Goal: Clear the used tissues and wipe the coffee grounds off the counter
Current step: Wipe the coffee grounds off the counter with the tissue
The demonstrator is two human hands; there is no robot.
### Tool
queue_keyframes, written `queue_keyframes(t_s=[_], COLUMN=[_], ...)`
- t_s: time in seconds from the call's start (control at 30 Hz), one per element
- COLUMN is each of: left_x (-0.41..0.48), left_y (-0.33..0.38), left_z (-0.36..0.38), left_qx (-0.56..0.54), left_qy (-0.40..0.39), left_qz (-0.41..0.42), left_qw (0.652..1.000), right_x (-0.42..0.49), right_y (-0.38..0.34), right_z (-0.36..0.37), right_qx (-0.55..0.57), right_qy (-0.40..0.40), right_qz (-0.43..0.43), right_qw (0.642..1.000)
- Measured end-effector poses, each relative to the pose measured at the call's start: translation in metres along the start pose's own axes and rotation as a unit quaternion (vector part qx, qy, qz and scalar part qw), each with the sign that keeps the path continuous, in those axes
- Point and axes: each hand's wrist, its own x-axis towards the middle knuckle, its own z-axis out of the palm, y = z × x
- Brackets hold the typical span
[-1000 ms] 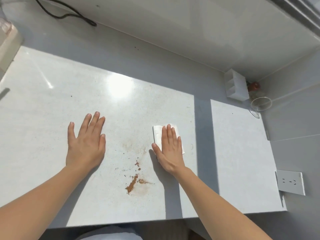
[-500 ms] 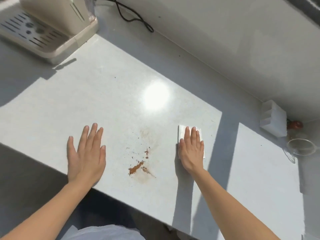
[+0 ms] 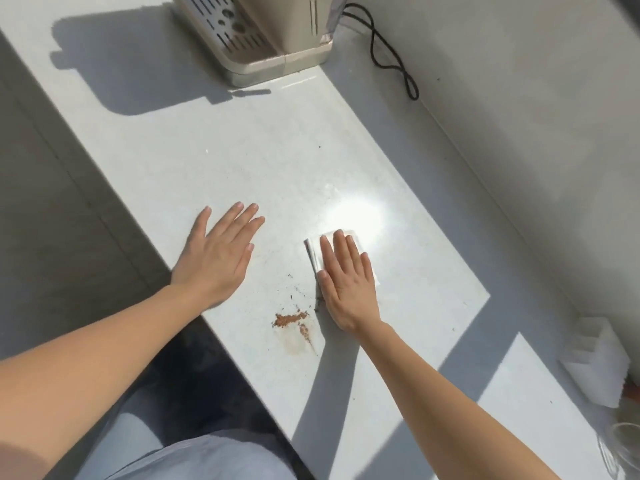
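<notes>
A patch of brown coffee grounds (image 3: 290, 319) with a faint smear below it lies on the white counter (image 3: 242, 161), near its front edge. My right hand (image 3: 346, 278) presses flat on a folded white tissue (image 3: 353, 237) just right of the grounds, fingers straight. My left hand (image 3: 218, 254) rests flat on the counter to the left of the grounds, fingers spread and holding nothing. A few dark specks sit between the grounds and the tissue.
A beige coffee machine (image 3: 263, 32) with a slotted drip tray stands at the back, its black cord (image 3: 391, 57) trailing along the wall. A white holder (image 3: 592, 368) and a clear glass (image 3: 623, 445) sit at the far right. The counter's front edge runs diagonally at left.
The view has swung left, bringing the coffee machine into sight. My right hand with the tissue has stayed beside the grounds, and my left hand still lies flat.
</notes>
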Motion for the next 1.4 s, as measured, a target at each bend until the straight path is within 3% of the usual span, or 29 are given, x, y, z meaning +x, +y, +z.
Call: queue_keyframes(t_s=[0.13, 0.27, 0.37, 0.53, 0.67, 0.8, 0.97, 1.1, 1.3, 1.4], left_x=[-0.008, -0.023, -0.016, -0.013, -0.009, -0.008, -0.007, -0.007, -0.011, -0.012], left_y=[0.0, 0.009, 0.014, 0.017, 0.017, 0.017, 0.015, 0.015, 0.013, 0.014], left_z=[-0.001, 0.0, -0.005, 0.003, 0.006, 0.006, 0.002, -0.001, -0.001, -0.001], left_qx=[0.031, 0.032, -0.023, -0.001, 0.004, -0.009, -0.041, -0.053, -0.064, -0.062], left_qy=[0.008, 0.022, 0.024, 0.044, 0.047, 0.044, 0.049, 0.05, 0.041, 0.029], left_qz=[-0.019, -0.116, -0.163, -0.206, -0.204, -0.209, -0.214, -0.213, -0.203, -0.207], left_qw=[0.999, 0.992, 0.986, 0.978, 0.978, 0.977, 0.975, 0.974, 0.976, 0.976], right_x=[-0.02, -0.039, -0.05, -0.035, 0.015, 0.066, 0.083, 0.075, 0.068, 0.044], right_y=[-0.013, -0.001, 0.034, 0.055, 0.044, 0.003, -0.063, -0.065, -0.012, 0.008], right_z=[0.007, 0.006, -0.003, -0.009, -0.017, -0.019, -0.006, -0.002, -0.015, -0.016], right_qx=[0.049, 0.182, 0.138, 0.041, 0.008, -0.023, -0.062, -0.064, -0.022, -0.021], right_qy=[-0.006, 0.081, 0.101, 0.079, 0.063, 0.017, -0.035, -0.056, -0.026, -0.028], right_qz=[-0.008, 0.131, 0.219, 0.213, 0.14, -0.003, -0.211, -0.256, -0.06, -0.009], right_qw=[0.999, 0.971, 0.961, 0.973, 0.988, 1.0, 0.975, 0.963, 0.998, 0.999])
